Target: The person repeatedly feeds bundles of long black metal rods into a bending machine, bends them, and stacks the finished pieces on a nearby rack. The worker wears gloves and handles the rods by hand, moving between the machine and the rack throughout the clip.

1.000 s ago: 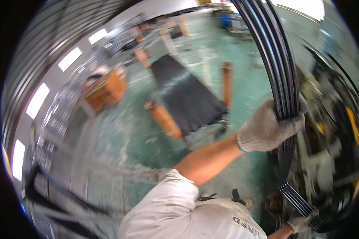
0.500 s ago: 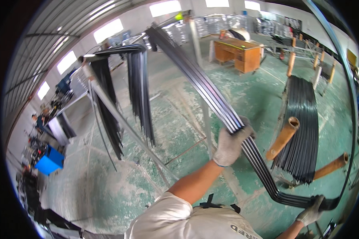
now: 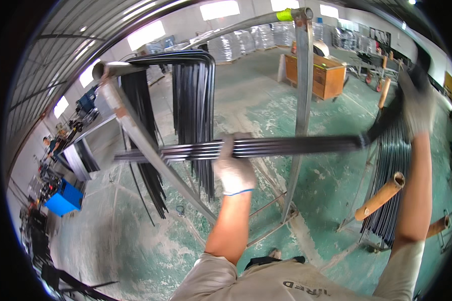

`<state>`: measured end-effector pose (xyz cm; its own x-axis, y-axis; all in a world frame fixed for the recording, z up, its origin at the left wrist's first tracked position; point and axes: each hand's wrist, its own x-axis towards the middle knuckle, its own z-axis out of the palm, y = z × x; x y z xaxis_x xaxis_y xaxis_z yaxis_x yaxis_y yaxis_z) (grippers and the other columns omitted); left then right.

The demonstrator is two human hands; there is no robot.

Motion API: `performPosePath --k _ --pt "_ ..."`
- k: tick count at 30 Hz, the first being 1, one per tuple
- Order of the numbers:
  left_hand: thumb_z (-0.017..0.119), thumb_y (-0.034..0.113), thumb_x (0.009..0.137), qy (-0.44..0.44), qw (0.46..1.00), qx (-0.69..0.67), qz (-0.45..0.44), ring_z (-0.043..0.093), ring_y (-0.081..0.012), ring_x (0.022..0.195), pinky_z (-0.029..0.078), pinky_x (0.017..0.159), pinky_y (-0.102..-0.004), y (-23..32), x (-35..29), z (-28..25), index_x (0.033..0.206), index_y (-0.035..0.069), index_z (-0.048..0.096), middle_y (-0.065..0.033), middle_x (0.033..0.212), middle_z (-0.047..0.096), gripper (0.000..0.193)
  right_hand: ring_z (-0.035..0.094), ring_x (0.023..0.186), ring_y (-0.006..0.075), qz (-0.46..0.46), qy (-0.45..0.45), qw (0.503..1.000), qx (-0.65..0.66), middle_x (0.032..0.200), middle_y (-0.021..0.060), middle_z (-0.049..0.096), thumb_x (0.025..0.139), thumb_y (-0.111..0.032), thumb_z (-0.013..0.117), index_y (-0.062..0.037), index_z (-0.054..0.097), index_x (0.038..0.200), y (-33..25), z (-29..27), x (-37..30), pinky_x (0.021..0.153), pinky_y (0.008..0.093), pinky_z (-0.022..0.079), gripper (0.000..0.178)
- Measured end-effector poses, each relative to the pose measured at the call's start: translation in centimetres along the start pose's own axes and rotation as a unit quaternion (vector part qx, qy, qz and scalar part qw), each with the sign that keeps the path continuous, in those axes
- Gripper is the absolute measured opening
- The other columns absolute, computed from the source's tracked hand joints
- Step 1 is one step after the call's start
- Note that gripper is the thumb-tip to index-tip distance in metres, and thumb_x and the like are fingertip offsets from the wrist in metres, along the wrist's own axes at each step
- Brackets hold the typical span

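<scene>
My left hand point(image 3: 234, 173), in a pale work glove, is closed round the middle of a bundle of long black strips point(image 3: 296, 145) lying nearly level. The bundle's left end crosses a slanting leg of a metal rack point(image 3: 145, 138); whether they touch, I cannot tell. At the far right, my raised right hand point(image 3: 418, 105), also gloved and blurred by motion, grips the bundle's bent, upturned part. Beyond my left hand, more bent black strips point(image 3: 193, 95) hang down from the rack's top bar.
On the right, a stand with brown tubes point(image 3: 380, 196) carries another sheaf of black strips point(image 3: 386, 170). A metal post point(image 3: 303, 75) rises in the middle. Farther off are a wooden desk point(image 3: 326, 75), wrapped stacks point(image 3: 241, 42), a blue box-shaped machine point(image 3: 64, 199) and a person point(image 3: 50, 145).
The bundle has swung from a steep slant to nearly level. My left hand has moved left, and my right hand has risen from the lower right to the upper right.
</scene>
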<state>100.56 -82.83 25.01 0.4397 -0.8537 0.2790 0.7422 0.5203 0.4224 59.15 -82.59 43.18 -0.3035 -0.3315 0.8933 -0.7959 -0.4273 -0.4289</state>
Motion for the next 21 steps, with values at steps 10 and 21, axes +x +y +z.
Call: performPosePath --k 10,21 --pt "0.061 0.014 0.104 0.173 0.979 -0.11 -0.004 0.069 -0.0416 0.125 0.052 0.118 -0.0573 2.7 12.1 -12.7 0.127 -0.013 0.068 -0.0297 0.133 0.072 0.036 0.08 0.105 0.0259 -0.225 -0.209 0.952 0.01 0.107 0.0114 0.085 0.101 -0.031 0.073 -0.008 0.085 0.114 -30.5 34.7 -4.3 0.094 0.0421 0.062 0.029" --pt "0.052 0.034 0.118 0.047 0.993 0.103 -0.035 0.053 -0.0441 0.149 0.039 0.13 -0.0554 -5.0 6.2 -11.3 0.157 -0.005 0.051 -0.0323 0.159 0.055 0.055 0.067 0.119 0.0327 -0.25 -0.195 0.927 0.202 0.122 0.014 0.071 0.088 -0.036 0.08 -0.0018 0.071 0.132 -11.5 27.3 -15.9 0.105 0.0464 0.053 0.056"
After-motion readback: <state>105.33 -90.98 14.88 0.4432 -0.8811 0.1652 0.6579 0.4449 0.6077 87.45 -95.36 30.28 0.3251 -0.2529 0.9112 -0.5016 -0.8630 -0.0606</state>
